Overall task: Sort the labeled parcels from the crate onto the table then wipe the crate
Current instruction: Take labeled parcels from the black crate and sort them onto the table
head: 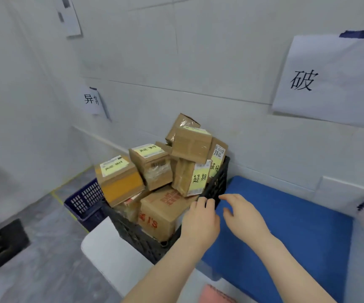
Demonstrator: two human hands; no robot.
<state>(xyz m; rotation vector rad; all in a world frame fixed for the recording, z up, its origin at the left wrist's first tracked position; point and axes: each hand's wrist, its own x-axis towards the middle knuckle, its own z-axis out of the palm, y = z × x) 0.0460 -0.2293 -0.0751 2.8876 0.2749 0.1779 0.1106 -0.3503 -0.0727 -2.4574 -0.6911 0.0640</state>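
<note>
Cardboard parcels heaped in the black crate on the table.
Fingers of the left hand curl over the crate's rim; the right hand, loosely spread and holding nothing, hovers beside it above the blue mat.

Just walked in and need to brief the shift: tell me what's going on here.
A person is at a black crate heaped with taped cardboard parcels carrying yellow labels. Their left hand grips the crate's rim on the side by the blue table, while the right hand hovers open above that table. Neither hand holds a parcel, so sorting looks not yet begun.
</note>
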